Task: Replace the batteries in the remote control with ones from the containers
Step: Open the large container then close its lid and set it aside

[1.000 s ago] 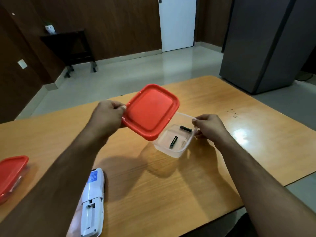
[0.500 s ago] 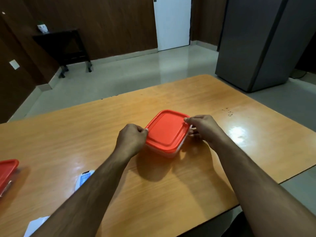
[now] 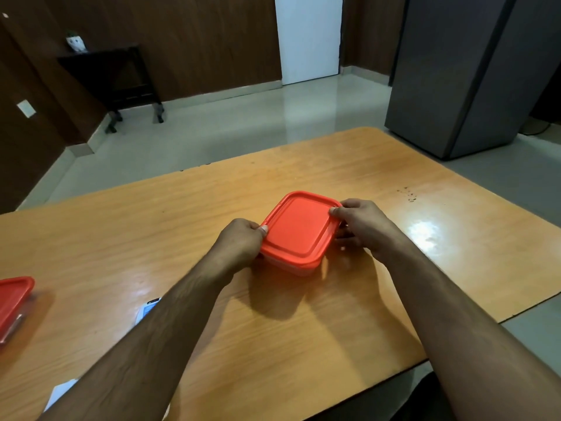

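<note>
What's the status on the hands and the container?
Left hand grips red lid's near-left edge; right hand grips its far-right corner. Lid sits on container, on the table. Remote mostly hidden under left forearm. Nothing in the way.

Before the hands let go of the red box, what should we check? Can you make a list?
1. Red lid sits flat on the container: ok.
2. Every corner snapped shut: cannot tell.
3. Left hand and right hand both grip the lid's edges: ok.
4. Container rests well inside the table edge: ok.
5. Remote control ready with new batteries: cannot tell, an arm hides most of it.
</note>
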